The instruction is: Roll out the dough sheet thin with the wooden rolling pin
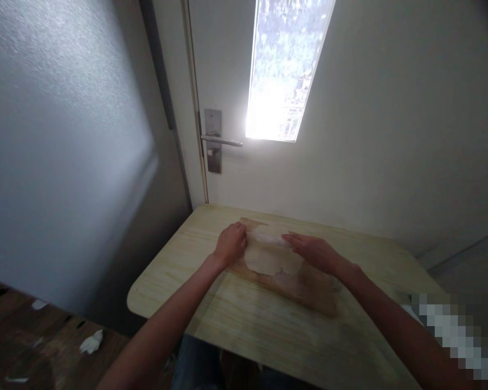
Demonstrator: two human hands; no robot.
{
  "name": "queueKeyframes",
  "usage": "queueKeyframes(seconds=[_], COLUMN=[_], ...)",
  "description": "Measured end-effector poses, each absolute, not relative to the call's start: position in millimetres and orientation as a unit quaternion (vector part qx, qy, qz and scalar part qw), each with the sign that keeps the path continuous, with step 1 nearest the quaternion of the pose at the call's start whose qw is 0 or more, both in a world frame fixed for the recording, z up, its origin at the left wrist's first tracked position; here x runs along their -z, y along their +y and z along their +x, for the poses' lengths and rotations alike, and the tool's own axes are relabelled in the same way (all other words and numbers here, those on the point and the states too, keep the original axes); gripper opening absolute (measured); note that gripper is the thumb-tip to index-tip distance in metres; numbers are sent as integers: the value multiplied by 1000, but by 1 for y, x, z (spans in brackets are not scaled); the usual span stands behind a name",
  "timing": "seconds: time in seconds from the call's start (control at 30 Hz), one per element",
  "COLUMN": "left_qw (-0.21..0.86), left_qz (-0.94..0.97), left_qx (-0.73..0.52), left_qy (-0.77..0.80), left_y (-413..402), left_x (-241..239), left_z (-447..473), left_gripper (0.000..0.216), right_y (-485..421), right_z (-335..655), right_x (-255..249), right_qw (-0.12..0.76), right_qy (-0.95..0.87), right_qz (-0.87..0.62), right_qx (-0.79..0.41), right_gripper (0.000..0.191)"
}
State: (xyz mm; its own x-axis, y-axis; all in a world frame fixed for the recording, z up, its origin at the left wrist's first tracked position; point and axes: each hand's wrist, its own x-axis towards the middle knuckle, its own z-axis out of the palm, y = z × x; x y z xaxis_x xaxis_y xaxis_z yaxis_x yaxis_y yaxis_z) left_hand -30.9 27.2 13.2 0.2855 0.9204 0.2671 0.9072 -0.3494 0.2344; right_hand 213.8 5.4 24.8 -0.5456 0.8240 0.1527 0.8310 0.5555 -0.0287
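Note:
A thin, see-through brownish sheet [280, 273], like a plastic bag or film, lies flat on a light wooden table [236, 319]. My left hand [230, 244] rests on its left edge with the fingers curled in, pinching the sheet's corner. My right hand [315, 252] lies flat on the sheet's upper right part, fingers stretched out and pointing left toward the other hand. A paler patch of the sheet shows between the two hands.
The table stands against a white door [370, 135] with a metal lever handle [219, 141] and a narrow bright window [284, 70]. A frosted panel [57, 146] is at the left. Scraps of paper [91, 342] lie on the dark floor below left.

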Motion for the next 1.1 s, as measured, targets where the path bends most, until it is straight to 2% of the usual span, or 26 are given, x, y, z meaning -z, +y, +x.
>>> queueKeyframes(seconds=[0.1,0.3,0.5,0.8,1.1], left_qw=[28,23,31,42,0], left_qz=[789,761,753,741,765], left_qx=[-176,-144,-104,-70,-87], left_qy=[588,632,649,667,638], left_y=[35,63,96,120,100], left_x=[-5,-6,-2,6,3], left_z=[-21,-10,-5,-5,-6], left_gripper=[25,31,46,45,42], right_y=[30,67,90,103,86], right_z=[222,219,213,207,203], right_x=[-14,8,10,6,3], right_qw=[66,50,29,14,24], right_qy=[-864,-833,-805,-786,-784], right_qz=[-499,-550,-592,-617,-620], right_qx=[10,-8,-19,-17,-1], right_gripper=[38,47,53,55,52])
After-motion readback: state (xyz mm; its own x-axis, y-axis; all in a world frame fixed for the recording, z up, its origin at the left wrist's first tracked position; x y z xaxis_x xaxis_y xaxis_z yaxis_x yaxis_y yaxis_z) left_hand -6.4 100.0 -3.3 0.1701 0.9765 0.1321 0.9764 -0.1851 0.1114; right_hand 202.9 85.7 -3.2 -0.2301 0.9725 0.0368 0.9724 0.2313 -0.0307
